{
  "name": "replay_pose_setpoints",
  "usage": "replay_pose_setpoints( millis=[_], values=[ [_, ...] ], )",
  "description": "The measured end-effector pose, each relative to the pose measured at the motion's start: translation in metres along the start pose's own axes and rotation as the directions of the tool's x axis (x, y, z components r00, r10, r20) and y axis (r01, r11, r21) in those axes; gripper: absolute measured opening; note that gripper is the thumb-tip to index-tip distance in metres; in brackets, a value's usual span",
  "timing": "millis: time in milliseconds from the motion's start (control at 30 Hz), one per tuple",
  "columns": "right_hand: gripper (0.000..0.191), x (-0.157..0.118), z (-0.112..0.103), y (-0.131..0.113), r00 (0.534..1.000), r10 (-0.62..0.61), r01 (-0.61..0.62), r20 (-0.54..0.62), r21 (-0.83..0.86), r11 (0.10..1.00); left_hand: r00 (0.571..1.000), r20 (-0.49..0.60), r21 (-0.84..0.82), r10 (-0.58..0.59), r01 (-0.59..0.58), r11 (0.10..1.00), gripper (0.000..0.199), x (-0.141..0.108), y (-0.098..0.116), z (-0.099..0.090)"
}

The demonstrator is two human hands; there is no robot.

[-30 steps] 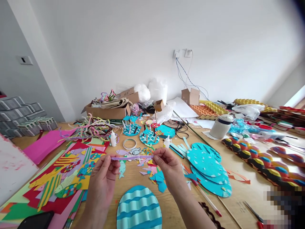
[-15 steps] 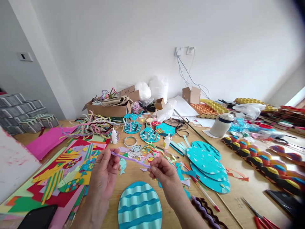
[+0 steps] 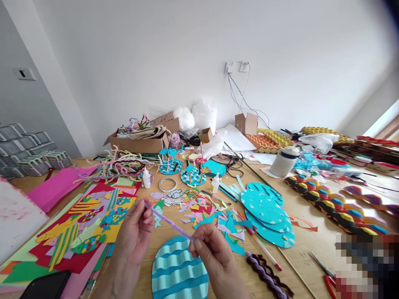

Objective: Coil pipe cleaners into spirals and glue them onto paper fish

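A thin purple pipe cleaner (image 3: 171, 223) is stretched between my two hands, slanting down to the right. My left hand (image 3: 134, 228) pinches its upper end. The lower end sits between the thumb and fingers of my right hand (image 3: 212, 251). Beneath them lies a blue oval board (image 3: 179, 272) with wavy light-blue strips, partly covered by my right hand. To the right of that hand are twisted purple and dark brown pipe cleaners (image 3: 268, 276) on the table.
Paper fish and coloured sheets (image 3: 84, 220) spread at left, by a black phone (image 3: 46, 284). Paper scraps (image 3: 199, 203), glue bottles (image 3: 215, 182) and a tape roll (image 3: 167, 185) lie ahead. Blue ovals (image 3: 264, 205) are stacked at right; scissors (image 3: 324, 270) lie near the right front.
My right hand has moved down and slightly left, over the oval board's edge. The pipe cleaner now slants and looks straighter. The whole view has shifted slightly.
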State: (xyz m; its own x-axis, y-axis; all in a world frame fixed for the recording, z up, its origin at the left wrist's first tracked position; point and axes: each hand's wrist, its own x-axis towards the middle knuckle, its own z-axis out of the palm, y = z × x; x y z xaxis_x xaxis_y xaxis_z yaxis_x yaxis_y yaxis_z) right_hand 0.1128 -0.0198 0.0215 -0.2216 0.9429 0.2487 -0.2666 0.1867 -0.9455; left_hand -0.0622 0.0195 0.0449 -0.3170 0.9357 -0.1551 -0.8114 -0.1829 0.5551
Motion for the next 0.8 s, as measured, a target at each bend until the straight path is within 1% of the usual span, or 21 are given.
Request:
replay_pose_setpoints(
  millis=[67, 100, 167, 200, 267, 300, 333, 367, 400, 433, 467, 500, 533, 567, 600, 633, 667, 700, 733, 800],
  values=[
    [0.021, -0.002, 0.003, -0.001, 0.996, 0.058, -0.064, 0.068, 0.088, 0.994, 1.000, -0.007, -0.010, -0.022, 0.022, 1.000, 0.036, 0.001, 0.001, 0.000],
    [0.023, -0.003, 0.004, 0.000, 0.993, 0.082, -0.091, 0.081, 0.125, 0.988, 1.000, 0.002, -0.006, -0.027, 0.027, 1.000, 0.036, 0.001, 0.001, 0.000],
    [0.029, -0.002, 0.005, 0.004, 0.992, 0.114, -0.123, 0.060, 0.161, 0.979, 0.999, 0.034, 0.020, -0.012, 0.012, 1.000, 0.028, -0.001, 0.001, 0.000],
    [0.031, -0.001, 0.006, 0.007, 0.990, 0.131, -0.136, 0.044, 0.148, 0.980, 0.999, 0.052, 0.042, 0.004, -0.007, 0.999, 0.021, -0.002, 0.001, -0.001],
    [0.031, -0.001, 0.005, 0.011, 0.987, 0.158, -0.159, 0.039, 0.052, 0.986, 0.996, 0.084, 0.095, 0.042, -0.050, 0.994, 0.005, -0.005, 0.001, 0.000],
    [0.029, -0.002, 0.003, 0.011, 0.985, 0.165, -0.162, 0.060, -0.038, 0.986, 0.994, 0.094, 0.116, 0.054, -0.065, 0.991, 0.007, -0.007, 0.001, 0.001],
    [0.026, -0.003, -0.001, 0.011, 0.983, 0.165, -0.150, 0.083, -0.164, 0.975, 0.993, 0.103, 0.130, 0.062, -0.075, 0.989, 0.013, -0.008, 0.001, 0.002],
    [0.023, -0.005, -0.008, 0.008, 0.983, 0.161, -0.124, 0.092, -0.320, 0.939, 0.992, 0.111, 0.143, 0.061, -0.076, 0.987, 0.018, -0.010, 0.002, 0.004],
    [0.021, -0.007, -0.017, 0.004, 0.985, 0.151, -0.094, 0.080, -0.486, 0.869, 0.992, 0.113, 0.158, 0.055, -0.073, 0.985, 0.021, -0.012, 0.002, 0.006],
    [0.021, -0.010, -0.030, -0.001, 0.989, 0.142, -0.081, 0.041, -0.657, 0.750, 0.993, 0.111, 0.175, 0.044, -0.063, 0.983, 0.024, -0.014, 0.003, 0.008],
    [0.021, -0.013, -0.046, -0.007, 0.991, 0.124, -0.108, -0.041, -0.789, 0.605, 0.994, 0.105, 0.193, 0.030, -0.050, 0.980, 0.026, -0.016, 0.004, 0.010],
    [0.021, -0.018, -0.065, -0.014, 0.983, 0.111, -0.182, -0.147, -0.867, 0.464, 0.996, 0.093, 0.213, 0.013, -0.033, 0.976, 0.028, -0.018, 0.005, 0.012],
    [0.020, -0.024, -0.085, -0.020, 0.958, 0.105, -0.286, -0.266, -0.904, 0.318, 0.997, 0.077, 0.233, -0.007, -0.011, 0.973, 0.030, -0.020, 0.006, 0.013],
    [0.020, -0.030, -0.105, -0.026, 0.915, 0.104, -0.402, -0.389, -0.897, 0.181, 0.998, 0.061, 0.249, -0.029, 0.013, 0.968, 0.032, -0.022, 0.007, 0.014],
    [0.020, -0.038, -0.124, -0.030, 0.870, 0.119, -0.487, -0.479, -0.873, 0.044, 0.998, 0.048, 0.266, -0.050, 0.036, 0.963, 0.034, -0.023, 0.006, 0.014],
    [0.019, -0.046, -0.141, -0.034, 0.839, 0.145, -0.522, -0.525, -0.851, -0.061, 0.997, 0.039, 0.286, -0.071, 0.057, 0.957, 0.035, -0.024, 0.005, 0.014],
    [0.018, -0.053, -0.156, -0.035, 0.800, 0.164, -0.558, -0.578, -0.816, -0.152, 0.996, 0.034, 0.306, -0.085, 0.071, 0.950, 0.036, -0.025, 0.004, 0.014],
    [0.018, -0.059, -0.167, -0.035, 0.764, 0.190, -0.578, -0.616, -0.785, -0.222, 0.994, 0.038, 0.325, -0.101, 0.083, 0.942, 0.037, -0.026, 0.002, 0.013],
    [0.018, -0.065, -0.176, -0.034, 0.743, 0.215, -0.579, -0.634, -0.770, -0.270, 0.992, 0.049, 0.341, -0.116, 0.092, 0.935, 0.036, -0.027, -0.001, 0.013],
    [0.017, -0.072, -0.187, -0.029, 0.726, 0.254, -0.565, -0.639, -0.765, -0.309, 0.983, 0.087, 0.374, -0.161, 0.117, 0.920, 0.032, -0.029, -0.005, 0.012]
  ],
)
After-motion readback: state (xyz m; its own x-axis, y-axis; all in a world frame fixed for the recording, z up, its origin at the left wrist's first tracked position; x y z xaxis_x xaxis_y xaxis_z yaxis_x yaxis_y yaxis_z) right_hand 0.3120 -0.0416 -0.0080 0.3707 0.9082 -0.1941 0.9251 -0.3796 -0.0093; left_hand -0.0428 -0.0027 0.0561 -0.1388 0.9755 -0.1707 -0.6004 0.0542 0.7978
